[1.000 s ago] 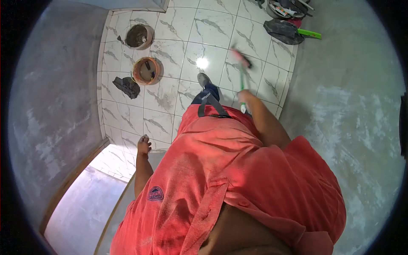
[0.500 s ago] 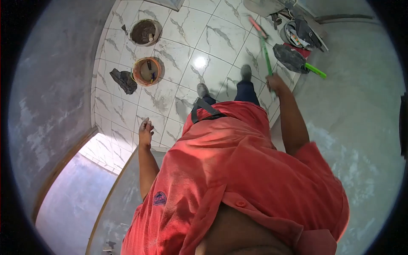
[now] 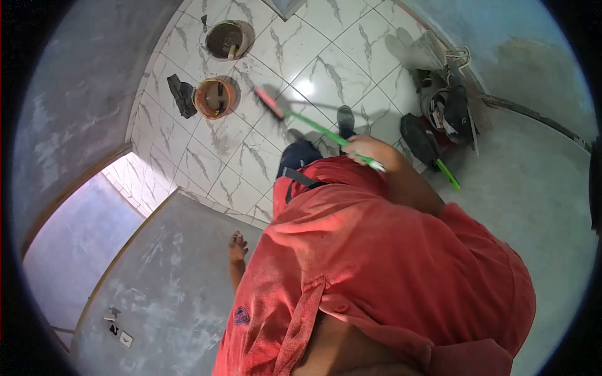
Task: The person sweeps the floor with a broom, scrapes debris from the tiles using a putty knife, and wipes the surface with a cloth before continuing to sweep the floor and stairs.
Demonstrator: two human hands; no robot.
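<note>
White marble-patterned floor tiles (image 3: pixel 326 47) with grey veins spread beneath a person in a loose red shirt (image 3: pixel 389 263), seen from a head-worn camera looking straight down in a room of bare grey plastered walls (image 3: pixel 75 94). The right hand (image 3: pixel 365 150) is clenched around a long-handled tool with a green shaft and a reddish head (image 3: pixel 301 120); the shaft runs from the fist up and to the left across the tiles, its head hanging above the floor near an orange round bucket (image 3: pixel 214 97), with the shaft's shadow falling on the tiles beside it. The left hand (image 3: pixel 237 243) hangs empty at the person's side, fingers loosely curled, next to the grey wall panel (image 3: pixel 182 269) that juts out by the doorway. One grey shoe (image 3: pixel 345 116) shows on the tiles just past the right hand. A dark crumpled rag (image 3: pixel 182 94) lies touching the orange bucket's left side, and a second round bucket holding dark grey mortar (image 3: pixel 228 38) stands farther off near the top of the view. To the right, against the wall, sits a heap of gear: a dark bag (image 3: pixel 419 141), a green stick-like handle (image 3: pixel 448 174) poking out below it, and a pile of tools and cord (image 3: pixel 448 103) too jumbled to tell apart.
</note>
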